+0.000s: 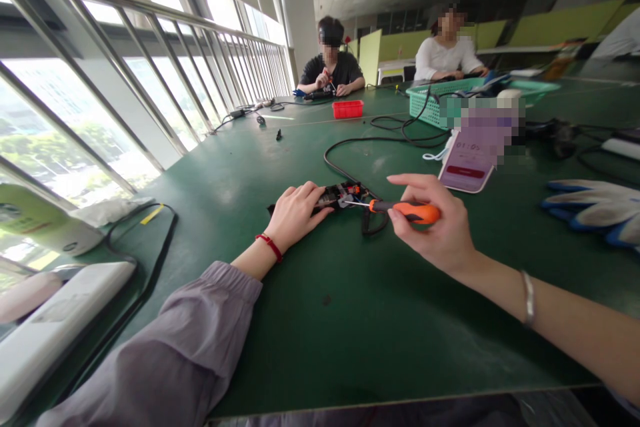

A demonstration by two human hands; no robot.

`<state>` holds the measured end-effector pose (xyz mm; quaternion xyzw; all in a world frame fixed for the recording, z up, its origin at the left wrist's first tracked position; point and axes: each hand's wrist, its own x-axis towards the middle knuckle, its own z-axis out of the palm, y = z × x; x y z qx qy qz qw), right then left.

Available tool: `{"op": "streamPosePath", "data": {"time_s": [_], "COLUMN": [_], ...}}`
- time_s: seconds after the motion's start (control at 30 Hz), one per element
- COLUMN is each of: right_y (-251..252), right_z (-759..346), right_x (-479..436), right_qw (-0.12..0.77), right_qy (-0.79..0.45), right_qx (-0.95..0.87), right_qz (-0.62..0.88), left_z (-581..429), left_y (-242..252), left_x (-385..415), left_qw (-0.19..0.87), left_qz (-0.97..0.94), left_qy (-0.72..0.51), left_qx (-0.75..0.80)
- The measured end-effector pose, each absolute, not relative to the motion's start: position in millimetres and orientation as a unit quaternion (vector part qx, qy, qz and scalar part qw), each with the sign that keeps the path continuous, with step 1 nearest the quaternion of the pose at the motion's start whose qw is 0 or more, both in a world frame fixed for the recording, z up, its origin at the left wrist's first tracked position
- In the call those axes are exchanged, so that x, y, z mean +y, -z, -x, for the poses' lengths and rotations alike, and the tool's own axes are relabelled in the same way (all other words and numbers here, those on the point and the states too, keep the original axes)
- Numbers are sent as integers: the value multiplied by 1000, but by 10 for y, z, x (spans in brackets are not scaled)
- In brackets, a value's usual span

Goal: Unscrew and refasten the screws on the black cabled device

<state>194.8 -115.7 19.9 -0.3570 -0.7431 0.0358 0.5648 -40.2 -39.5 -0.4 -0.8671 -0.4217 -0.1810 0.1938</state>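
Observation:
My left hand (296, 215) lies over the left part of an opened black corded device (336, 196), its fingers gripping the body against the table. Coloured wires and small inner parts show at the device's right end. In my right hand (443, 235) is an orange and black screwdriver (417, 211), held by the handle between thumb and fingers, with the index finger stretched out. The screwdriver's thin shaft points left, and its tip is at the device's exposed inside; I cannot tell whether it sits in a screw. A black cable (345, 141) runs back from the device.
A phone (467, 157) leans by a green basket (427, 107). Beyond stands a red tray (348, 109). Gloves (597, 208) lie at right; a white power strip (65, 320) and a green bottle (45, 220) at left. Two people sit across the green table (320, 320).

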Motion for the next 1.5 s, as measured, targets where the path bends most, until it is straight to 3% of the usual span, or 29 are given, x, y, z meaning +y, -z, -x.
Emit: {"op": "streamPosePath", "data": {"time_s": [0.13,0.33,0.53,0.77,0.97,1.2,1.4,1.5], "right_y": [-186,-222,-176,-224,-191,-219,-198,-175], "right_z": [-1961,-1967,-1991,-1981,-1977,-1964,-1974,-1975], "right_x": [-1123,-1167,-1095,-1166,-1115,-1170,-1111,-1102], "right_qw": [595,536,601,534,594,521,581,562], "right_qy": [-54,-81,-40,-53,-18,-56,9,-11], "right_qx": [-729,-745,-732,-754,-739,-760,-754,-766], "right_qz": [334,389,319,380,318,385,307,312], "left_z": [400,404,402,398,400,397,394,399], "left_y": [2,5,2,-4,-1,-2,-6,0], "left_x": [-397,-397,-405,-407,-403,-404,-404,-400], "left_qw": [191,192,196,198,192,189,190,194], "left_qz": [868,868,867,866,867,867,866,867], "left_qy": [181,179,182,180,178,179,182,184], "left_qx": [-421,-421,-420,-423,-425,-425,-424,-421]}}
